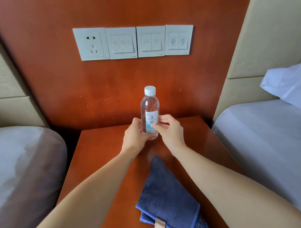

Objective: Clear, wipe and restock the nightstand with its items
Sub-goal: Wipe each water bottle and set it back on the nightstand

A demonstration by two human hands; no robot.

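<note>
The folded blue cloth [168, 198] lies flat at 6 o'clock on the table [99, 162], nearest the camera, with a tan tag on its front edge. No hand touches it.

The water bottle [150, 112] stands upright at 12 o'clock on the table, near the back panel, cap on. The left hand [132, 134] grips its lower body from 9 o'clock and the right hand [170, 130] from 3 o'clock; the fingers of both curl round the label. Whether the base rests on the surface or hangs just above it cannot be told.

Progress, as a judgement: the table carries only the bottle and the cloth. The cloth lying folded and unheld suggests wiping is either finished or not begun; the glossy surface does not settle which. The bottle is therefore either the last item to clear or the first one restocked. In either case the cloth is yet to be taken off the table.
</note>
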